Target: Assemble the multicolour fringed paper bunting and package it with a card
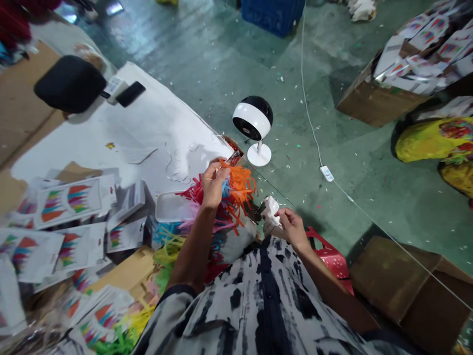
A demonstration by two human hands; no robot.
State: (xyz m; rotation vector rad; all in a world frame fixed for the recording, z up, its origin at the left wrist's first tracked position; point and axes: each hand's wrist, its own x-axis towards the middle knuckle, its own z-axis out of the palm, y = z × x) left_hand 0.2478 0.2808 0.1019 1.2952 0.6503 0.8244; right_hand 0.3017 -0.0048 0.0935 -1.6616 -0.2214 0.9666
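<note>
My left hand (pixel 213 183) is closed around the top of an orange tassel (pixel 242 182) made of thin strips, held over the table's edge. Pink-red strips (pixel 194 193) and a little light blue show beside and under it. My right hand (pixel 293 228) is off to the right, near my lap, thumb and fingers pinched together. Whatever it may hold is too small to make out. Just past its fingertips is a crumpled white thing (pixel 270 207). Pink, blue, yellow and green strips (pixel 168 246) hang along the table edge by my left forearm.
On the white table (pixel 148 118) lie printed cards (pixel 70 199), a white tray (pixel 172 206) and a black phone (pixel 130 93). A white fan (pixel 254 118) stands beyond my hands. Cartons (pixel 384 96), a red stool (pixel 334 261) and a cable with a power strip (pixel 326 173) are at right.
</note>
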